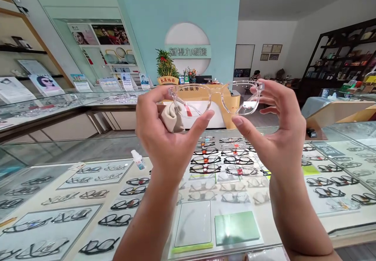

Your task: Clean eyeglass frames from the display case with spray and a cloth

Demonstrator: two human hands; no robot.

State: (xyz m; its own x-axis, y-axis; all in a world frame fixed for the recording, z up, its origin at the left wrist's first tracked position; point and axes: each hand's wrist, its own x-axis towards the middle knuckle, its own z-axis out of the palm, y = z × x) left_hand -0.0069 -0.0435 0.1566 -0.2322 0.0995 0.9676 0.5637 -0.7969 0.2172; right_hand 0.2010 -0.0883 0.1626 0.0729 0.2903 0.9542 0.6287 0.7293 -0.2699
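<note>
A pair of clear-framed eyeglasses (216,90) is held up in front of me, above the glass display counter (194,224). My left hand (167,124) grips its left side, thumb under the rim and fingers at the hinge. A folded beige cloth (169,118) is tucked in that same hand, against the palm. On the other side, my right hand (279,120) pinches the hinge end between thumb and forefinger, its other fingers partly spread. A red and white sticker or reflection shows through the left lens.
Below, several rows of dark-framed glasses (205,159) lie in the counter. A small white spray bottle (138,160) stands on the glass at left. Farther back are a reception desk (235,104), a potted plant (165,63) and a seated person (256,76).
</note>
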